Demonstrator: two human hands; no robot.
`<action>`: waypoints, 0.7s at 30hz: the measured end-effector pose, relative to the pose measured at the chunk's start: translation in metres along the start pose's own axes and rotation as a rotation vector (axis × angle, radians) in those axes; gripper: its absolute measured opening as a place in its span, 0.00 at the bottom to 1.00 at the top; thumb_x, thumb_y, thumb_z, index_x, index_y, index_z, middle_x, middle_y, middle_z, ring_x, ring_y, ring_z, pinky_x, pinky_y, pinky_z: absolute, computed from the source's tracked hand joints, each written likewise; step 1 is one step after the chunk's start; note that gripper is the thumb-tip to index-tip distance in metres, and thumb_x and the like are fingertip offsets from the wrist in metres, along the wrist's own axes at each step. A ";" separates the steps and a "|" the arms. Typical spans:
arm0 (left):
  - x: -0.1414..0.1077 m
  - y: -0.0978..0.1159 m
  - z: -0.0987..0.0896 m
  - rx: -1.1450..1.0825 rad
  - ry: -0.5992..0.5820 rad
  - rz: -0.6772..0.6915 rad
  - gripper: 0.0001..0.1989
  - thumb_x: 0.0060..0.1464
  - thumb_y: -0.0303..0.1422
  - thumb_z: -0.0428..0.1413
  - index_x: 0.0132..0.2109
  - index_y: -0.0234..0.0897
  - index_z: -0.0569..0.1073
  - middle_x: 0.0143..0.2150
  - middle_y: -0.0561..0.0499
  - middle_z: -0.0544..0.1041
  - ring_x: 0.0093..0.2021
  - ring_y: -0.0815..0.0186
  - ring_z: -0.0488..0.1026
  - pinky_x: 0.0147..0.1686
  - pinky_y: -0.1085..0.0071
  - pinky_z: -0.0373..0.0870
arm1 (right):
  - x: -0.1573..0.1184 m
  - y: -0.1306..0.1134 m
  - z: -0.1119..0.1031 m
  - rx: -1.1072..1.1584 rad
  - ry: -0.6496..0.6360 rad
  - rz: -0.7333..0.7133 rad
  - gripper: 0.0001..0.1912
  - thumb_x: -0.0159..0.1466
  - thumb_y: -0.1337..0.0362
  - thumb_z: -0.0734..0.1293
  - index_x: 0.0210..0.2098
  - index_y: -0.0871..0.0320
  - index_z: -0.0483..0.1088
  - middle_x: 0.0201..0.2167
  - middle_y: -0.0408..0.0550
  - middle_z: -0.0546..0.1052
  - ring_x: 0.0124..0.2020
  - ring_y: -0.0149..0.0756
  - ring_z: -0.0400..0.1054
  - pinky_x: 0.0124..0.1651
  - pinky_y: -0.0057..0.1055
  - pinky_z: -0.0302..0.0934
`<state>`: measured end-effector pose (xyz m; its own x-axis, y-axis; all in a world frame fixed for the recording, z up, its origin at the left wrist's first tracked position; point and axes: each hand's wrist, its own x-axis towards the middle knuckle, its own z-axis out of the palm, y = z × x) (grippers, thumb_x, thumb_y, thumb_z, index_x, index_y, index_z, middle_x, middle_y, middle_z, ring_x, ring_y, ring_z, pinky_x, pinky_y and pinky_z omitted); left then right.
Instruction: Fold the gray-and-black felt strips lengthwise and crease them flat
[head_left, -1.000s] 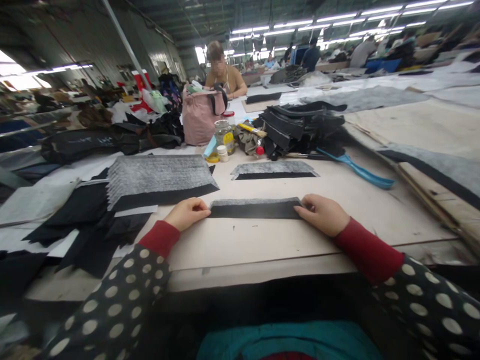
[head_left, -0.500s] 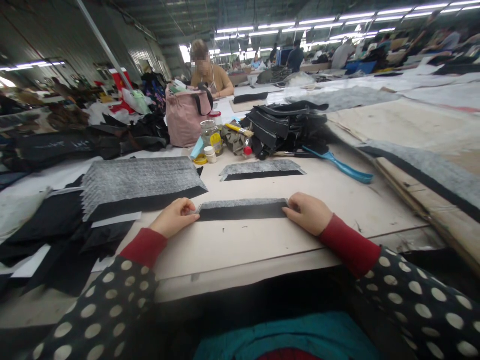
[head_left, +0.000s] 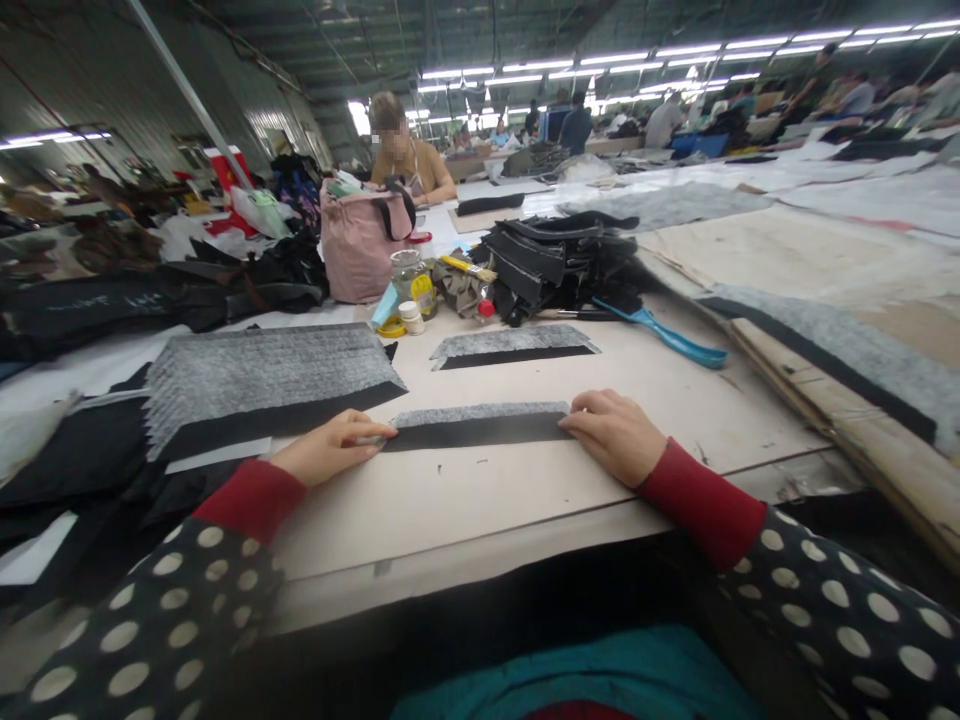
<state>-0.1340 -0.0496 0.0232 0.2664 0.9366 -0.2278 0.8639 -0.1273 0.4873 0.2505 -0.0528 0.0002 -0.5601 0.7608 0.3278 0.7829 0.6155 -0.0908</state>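
Note:
A grey-and-black fabric strip lies on the pale board in front of me, its black band along the near side. My left hand pinches the strip's left end between thumb and fingers. At the other end, the fingertips of my right hand are closed on the right corner. Just behind lies a similar strip, grey with a black near edge. To the left, a fanned stack of the same grey strips rests close to my left hand.
Behind the strips stand a glass jar, a small white pot and a pink bag. A heap of black pieces and a blue-handled brush lie right of them. A wooden edge borders the right side. A person sits opposite.
My left hand has shifted slightly left and its fingers have straightened along the strip's end. My right hand stays at the right corner. The whole view has turned a little.

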 end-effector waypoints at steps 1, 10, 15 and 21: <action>-0.001 -0.005 -0.004 0.011 -0.017 -0.001 0.20 0.43 0.43 0.50 0.45 0.45 0.71 0.40 0.49 0.65 0.37 0.63 0.65 0.38 0.72 0.61 | -0.001 0.000 -0.001 -0.002 -0.003 0.005 0.12 0.60 0.66 0.56 0.35 0.54 0.72 0.35 0.49 0.69 0.36 0.36 0.59 0.39 0.33 0.54; 0.011 0.084 0.018 0.191 0.250 0.268 0.13 0.51 0.30 0.44 0.40 0.37 0.70 0.39 0.49 0.69 0.40 0.64 0.65 0.42 0.69 0.62 | 0.019 -0.025 0.002 0.110 0.016 -0.089 0.16 0.58 0.71 0.55 0.43 0.60 0.67 0.43 0.52 0.69 0.43 0.37 0.61 0.47 0.34 0.56; 0.044 0.136 0.072 0.270 0.194 0.484 0.14 0.51 0.23 0.43 0.41 0.35 0.69 0.39 0.47 0.70 0.41 0.64 0.65 0.44 0.67 0.61 | 0.032 -0.051 0.016 0.131 -0.038 -0.171 0.17 0.59 0.66 0.56 0.45 0.66 0.65 0.47 0.56 0.68 0.49 0.39 0.60 0.52 0.36 0.54; 0.035 0.104 0.064 0.275 0.207 0.393 0.14 0.52 0.26 0.44 0.43 0.38 0.68 0.43 0.48 0.68 0.43 0.63 0.64 0.46 0.67 0.61 | -0.006 -0.011 0.010 0.047 -0.013 -0.056 0.18 0.62 0.63 0.54 0.46 0.66 0.66 0.46 0.57 0.69 0.48 0.41 0.61 0.50 0.38 0.56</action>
<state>-0.0074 -0.0508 0.0114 0.5270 0.8423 0.1131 0.8035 -0.5372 0.2566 0.2427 -0.0614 -0.0101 -0.6065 0.7271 0.3217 0.7366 0.6662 -0.1169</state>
